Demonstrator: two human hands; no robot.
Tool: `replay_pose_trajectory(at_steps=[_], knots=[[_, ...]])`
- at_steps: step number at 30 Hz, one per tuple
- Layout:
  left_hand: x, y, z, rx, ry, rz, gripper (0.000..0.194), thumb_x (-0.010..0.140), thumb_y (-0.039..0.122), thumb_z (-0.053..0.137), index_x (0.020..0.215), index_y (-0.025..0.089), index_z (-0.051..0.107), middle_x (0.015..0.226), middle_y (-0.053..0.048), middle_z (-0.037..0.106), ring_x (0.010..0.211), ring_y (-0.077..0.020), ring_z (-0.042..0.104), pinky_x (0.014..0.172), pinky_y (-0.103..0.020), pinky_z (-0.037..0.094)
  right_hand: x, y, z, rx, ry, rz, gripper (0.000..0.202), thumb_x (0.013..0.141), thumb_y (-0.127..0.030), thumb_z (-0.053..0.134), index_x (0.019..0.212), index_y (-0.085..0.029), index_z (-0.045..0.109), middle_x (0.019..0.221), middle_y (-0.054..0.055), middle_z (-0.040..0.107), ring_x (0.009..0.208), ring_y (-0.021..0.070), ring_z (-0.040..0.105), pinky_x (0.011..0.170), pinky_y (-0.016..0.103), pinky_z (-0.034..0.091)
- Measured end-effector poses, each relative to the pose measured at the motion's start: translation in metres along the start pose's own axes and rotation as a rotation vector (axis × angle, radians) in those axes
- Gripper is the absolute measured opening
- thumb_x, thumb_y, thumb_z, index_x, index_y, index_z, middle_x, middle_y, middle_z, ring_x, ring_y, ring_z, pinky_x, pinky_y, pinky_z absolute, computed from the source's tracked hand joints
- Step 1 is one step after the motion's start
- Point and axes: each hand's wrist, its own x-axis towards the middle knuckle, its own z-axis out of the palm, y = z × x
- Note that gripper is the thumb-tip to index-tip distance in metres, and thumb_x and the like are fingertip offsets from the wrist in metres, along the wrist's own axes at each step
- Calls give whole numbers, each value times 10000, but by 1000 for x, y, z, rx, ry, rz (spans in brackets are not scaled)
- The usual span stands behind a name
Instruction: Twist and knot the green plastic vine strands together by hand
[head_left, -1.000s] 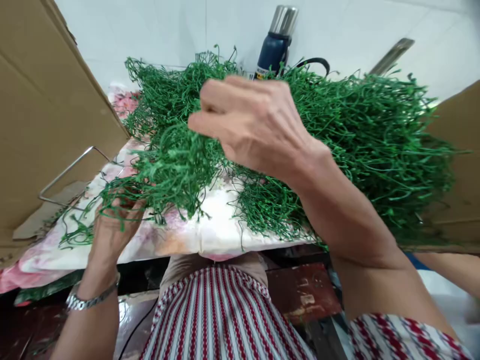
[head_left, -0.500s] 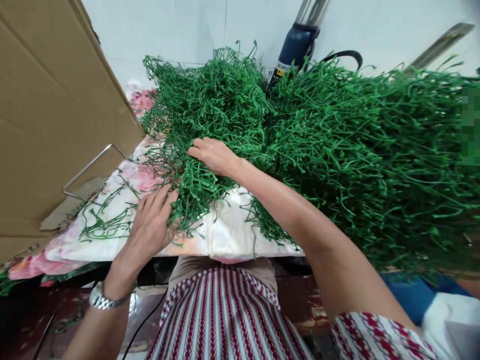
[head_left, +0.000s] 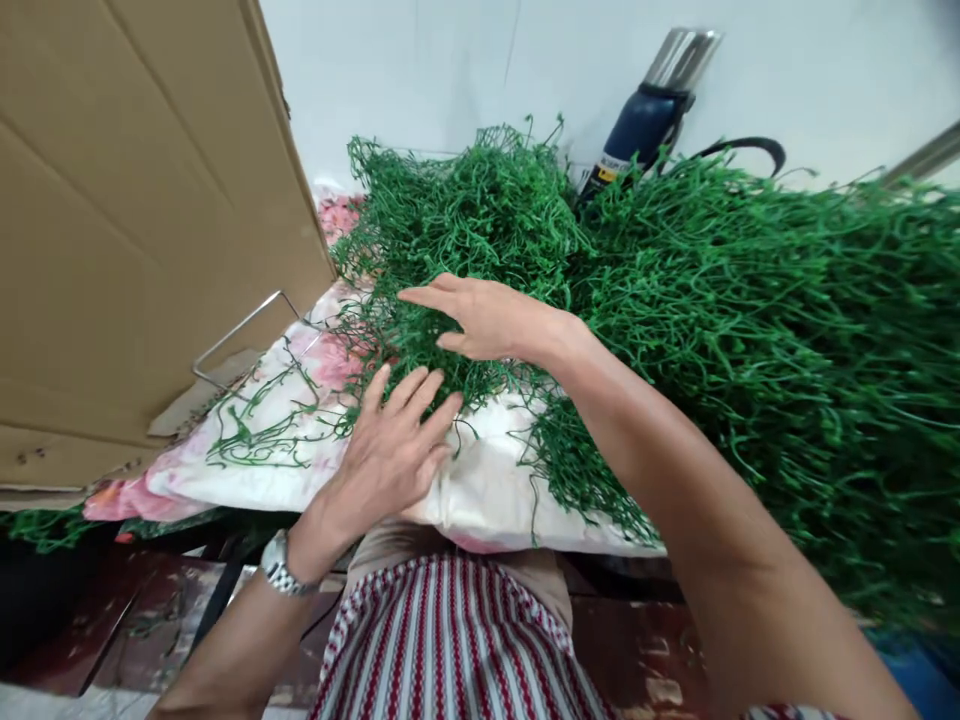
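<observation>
A heap of thin green stems with small bud-like tips lies at the back of a flowered cloth. My right hand rests over the heap's near side, fingers stretched out to the left and thumb apart. Closer to me, my left hand is spread palm down at the heap's front edge, its fingertips touching or just above the stems. Neither hand grips anything that I can see. A few loose stems are scattered on the cloth to the left. The exact kind of plant is not certain.
A tall cardboard box stands at the left, with a bent metal wire frame beside it. A blue vacuum flask leans near the white wall. A much larger pile of green stems fills the right side.
The view has shifted left, so things appear farther right. My left hand has moved right and spread its fingers. My right hand has straightened its fingers, thumb now apart.
</observation>
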Motion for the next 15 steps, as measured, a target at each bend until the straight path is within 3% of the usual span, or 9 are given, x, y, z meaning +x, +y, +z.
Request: replay_pose_trajectory(at_steps=[2, 6, 10, 12, 15], knots=[[1, -7, 17, 12, -27, -45, 341, 816, 246, 501, 1150, 186, 539, 1195, -118, 536, 1201, -287, 413, 1054, -527, 261, -17, -4, -16, 37, 80, -9, 562, 821, -213, 510, 1354, -250, 337, 1248, 62, 487, 1072, 213, 519, 913, 366, 433], [-10, -16, 34, -46, 66, -159, 221, 812, 248, 510, 1000, 194, 613, 1014, -90, 593, 1091, -271, 459, 928, -442, 385, -56, -4, -30, -28, 253, 125, 432, 862, -249, 464, 1290, -204, 433, 1215, 77, 526, 1080, 206, 511, 947, 370, 404], [-17, -19, 37, -52, 154, -281, 234, 821, 281, 510, 1001, 181, 620, 963, -92, 601, 1007, -259, 481, 872, -423, 403, -73, 4, -7, -230, 78, 295, 436, 804, -325, 549, 1211, -172, 505, 1121, 120, 571, 992, 260, 528, 847, 390, 425], [-16, -19, 37, -46, 160, -307, 246, 825, 293, 504, 1007, 176, 620, 970, -100, 600, 1001, -259, 483, 866, -422, 403, -71, 7, 7, -305, 3, 363, 350, 784, -262, 552, 1119, -158, 557, 1020, 120, 606, 934, 259, 538, 788, 362, 426], [-10, -18, 36, -7, 126, -334, 318, 827, 312, 490, 1104, 191, 590, 1107, -124, 570, 1058, -284, 464, 874, -450, 388, -65, 9, 15, -336, 6, 410, 218, 765, -116, 473, 939, -141, 602, 900, 111, 624, 881, 232, 544, 744, 318, 408]])
